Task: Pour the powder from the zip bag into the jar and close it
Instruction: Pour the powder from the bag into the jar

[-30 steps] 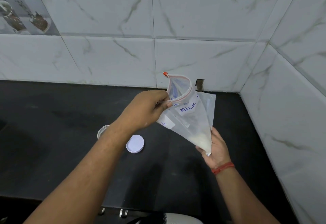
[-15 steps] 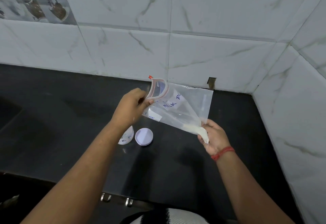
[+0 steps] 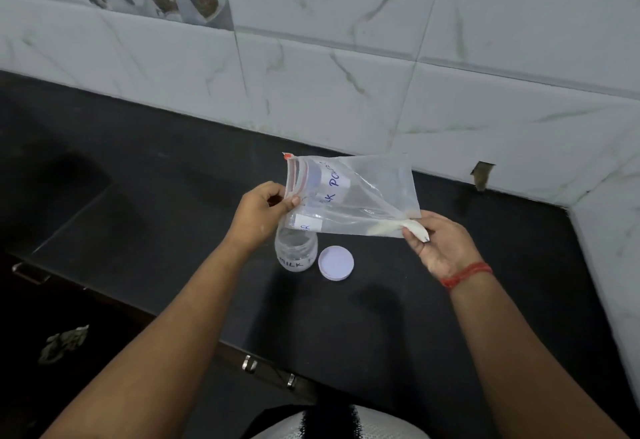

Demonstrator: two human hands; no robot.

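Both hands grip the bag (image 3: 360, 196): left hand (image 3: 258, 212) pinches mouth, right hand (image 3: 440, 241) holds powder corner. Lift corner slowly w/ mouth over jar (image 3: 296, 248), frame centre.

Thin clear plastic zip bag (image 3: 363, 196), crinkled and glossy; clear plastic jar (image 3: 296, 248); smooth white plastic lid (image 3: 336, 262); matt black countertop (image 3: 138, 196); glossy marble-veined wall tiles (image 3: 346, 58)
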